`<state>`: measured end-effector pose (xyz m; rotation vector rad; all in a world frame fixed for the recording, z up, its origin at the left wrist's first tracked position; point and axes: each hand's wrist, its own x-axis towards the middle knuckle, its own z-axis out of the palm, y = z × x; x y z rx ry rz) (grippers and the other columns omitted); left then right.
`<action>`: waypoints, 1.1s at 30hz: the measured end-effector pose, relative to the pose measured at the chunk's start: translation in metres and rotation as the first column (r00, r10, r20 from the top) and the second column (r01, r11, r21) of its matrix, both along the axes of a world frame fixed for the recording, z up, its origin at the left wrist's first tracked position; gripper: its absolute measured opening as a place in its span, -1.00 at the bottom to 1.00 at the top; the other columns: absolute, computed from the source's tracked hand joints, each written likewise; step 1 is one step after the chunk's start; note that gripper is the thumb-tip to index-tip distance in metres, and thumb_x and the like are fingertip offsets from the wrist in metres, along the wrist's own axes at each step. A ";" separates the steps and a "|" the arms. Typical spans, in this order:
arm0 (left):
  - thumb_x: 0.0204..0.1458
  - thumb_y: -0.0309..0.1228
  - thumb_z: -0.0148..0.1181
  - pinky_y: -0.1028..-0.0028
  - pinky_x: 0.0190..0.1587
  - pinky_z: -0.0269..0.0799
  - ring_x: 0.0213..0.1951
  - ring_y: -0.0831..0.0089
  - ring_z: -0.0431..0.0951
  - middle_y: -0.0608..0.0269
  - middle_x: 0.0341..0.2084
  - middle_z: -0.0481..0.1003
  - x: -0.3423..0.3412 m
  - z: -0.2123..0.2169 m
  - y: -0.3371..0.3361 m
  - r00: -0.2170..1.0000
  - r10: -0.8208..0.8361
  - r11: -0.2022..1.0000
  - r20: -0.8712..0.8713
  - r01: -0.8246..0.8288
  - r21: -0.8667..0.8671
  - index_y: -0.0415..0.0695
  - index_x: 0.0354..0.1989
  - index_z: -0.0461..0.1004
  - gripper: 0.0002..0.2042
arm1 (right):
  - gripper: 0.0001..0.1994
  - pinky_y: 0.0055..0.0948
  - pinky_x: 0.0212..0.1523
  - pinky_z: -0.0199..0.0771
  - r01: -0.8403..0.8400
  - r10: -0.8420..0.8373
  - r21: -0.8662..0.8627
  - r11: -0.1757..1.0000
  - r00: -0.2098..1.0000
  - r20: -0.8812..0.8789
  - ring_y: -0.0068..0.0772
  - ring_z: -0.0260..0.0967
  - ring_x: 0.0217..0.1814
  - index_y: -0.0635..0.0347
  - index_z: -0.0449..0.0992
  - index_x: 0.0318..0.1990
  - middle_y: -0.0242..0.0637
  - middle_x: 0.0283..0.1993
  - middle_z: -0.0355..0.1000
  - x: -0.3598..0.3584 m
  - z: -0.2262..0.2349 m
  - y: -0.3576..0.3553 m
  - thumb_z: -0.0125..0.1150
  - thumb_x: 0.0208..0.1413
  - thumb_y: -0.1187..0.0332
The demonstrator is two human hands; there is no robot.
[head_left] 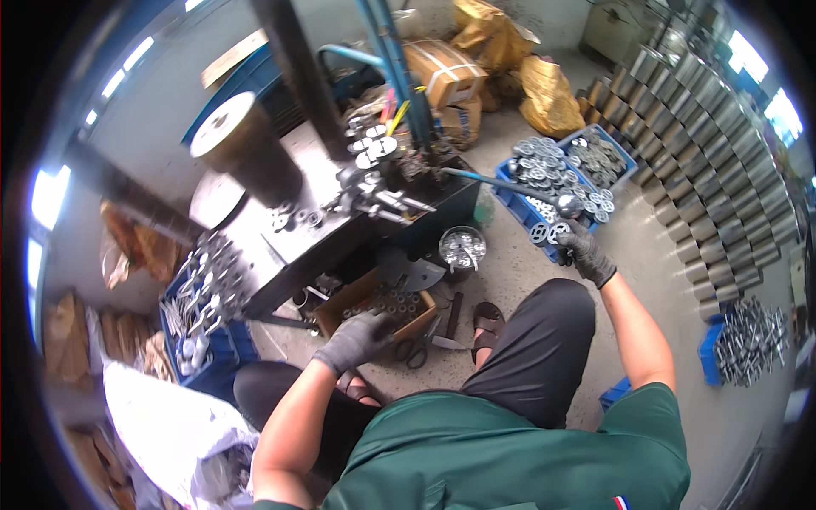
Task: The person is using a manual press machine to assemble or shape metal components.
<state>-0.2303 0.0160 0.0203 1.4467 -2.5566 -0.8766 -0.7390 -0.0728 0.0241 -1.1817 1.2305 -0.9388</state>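
Note:
My left hand point(357, 340), in a grey glove, reaches over the near-left side of an open cardboard box point(340, 299) that holds small metal rings point(398, 302). Its fingers are dark and blurred, so I cannot make out whether they hold anything. Out to the right, my gloved right hand point(585, 252) has its fingers closed on a round spoked metal part point(557, 233). Just above that hand is the ball end point(568, 206) of a long lever. Beside it stands a blue crate point(516, 208) heaped with similar spoked parts point(544, 166).
A metal press table point(310, 242) carries a thick cylinder point(246, 149) and loose parts. Scissors point(411, 353) and a hammer point(453, 327) lie between my feet. A bowl of parts point(462, 248) sits near the table. Stacked metal tubes point(705, 161) line the right side.

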 end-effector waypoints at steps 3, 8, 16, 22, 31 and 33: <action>0.11 -0.28 0.29 0.19 0.06 0.51 0.01 0.04 0.56 -0.02 -0.03 0.52 -0.012 0.014 -0.002 0.970 -0.048 0.996 -0.238 0.029 -0.083 -0.09 0.09 0.50 -0.62 | -0.53 -0.58 -0.51 0.42 -0.334 0.345 0.085 0.939 0.915 -0.209 -0.55 0.51 -0.45 0.17 0.44 0.06 -0.34 -0.33 0.50 0.058 0.074 -0.003 0.33 0.02 0.15; 0.02 -0.39 0.42 0.29 0.14 0.48 0.09 0.31 0.53 0.09 0.05 0.48 -0.034 0.035 0.010 0.662 0.203 0.978 -0.721 -0.107 0.177 -0.18 0.24 0.35 -0.42 | -0.52 -0.59 -0.43 0.47 -0.589 0.598 0.119 0.799 0.761 -0.252 -0.58 0.50 -0.33 0.20 0.46 0.06 -0.32 -0.21 0.51 0.190 0.125 0.031 0.38 0.01 0.19; -0.07 -0.43 0.41 0.37 0.11 0.48 0.04 0.40 0.54 0.15 -0.06 0.54 -0.018 0.048 0.024 0.641 0.356 0.906 -0.680 -0.058 0.419 -0.27 0.18 0.35 -0.40 | -0.61 -0.56 -0.34 0.46 -0.563 0.562 0.130 0.816 0.826 0.046 -0.57 0.41 -0.33 0.15 0.48 -0.01 -0.36 -0.22 0.45 0.285 0.074 0.070 0.33 0.06 0.16; -0.17 -0.47 0.39 0.49 -0.18 0.50 -0.26 0.59 0.51 0.33 -0.34 0.47 0.022 0.053 0.030 0.188 0.565 0.700 -0.803 0.405 0.588 -0.13 -0.12 0.40 -0.60 | -0.47 -0.43 -0.60 0.28 -0.770 0.314 -0.006 0.638 0.253 0.915 -0.34 0.26 -0.62 0.40 0.42 0.00 -0.24 -0.60 0.33 0.294 0.091 0.062 0.25 -0.07 0.17; 0.03 -0.48 0.15 0.27 -0.24 0.56 -0.35 0.23 0.56 0.13 -0.28 0.51 0.103 -0.114 -0.048 -0.273 0.760 0.564 -0.589 -0.172 0.808 -0.17 -0.01 0.46 -0.69 | -0.41 -0.51 -0.52 0.43 -0.596 0.222 0.181 0.782 0.539 0.813 -0.30 0.50 -0.35 0.14 0.39 0.28 0.10 0.07 0.51 0.312 0.081 0.044 0.30 0.10 0.13; 0.03 -0.51 0.13 0.20 -0.24 0.61 -0.33 0.17 0.59 0.07 -0.27 0.52 0.081 -0.083 -0.052 -0.413 0.777 0.383 -0.475 -0.290 0.877 -0.20 0.00 0.44 -0.69 | -0.42 -0.52 -0.52 0.43 -0.549 0.198 0.199 0.812 0.580 0.790 -0.32 0.50 -0.35 0.09 0.38 0.28 0.10 0.09 0.49 0.311 0.073 0.044 0.29 0.11 0.15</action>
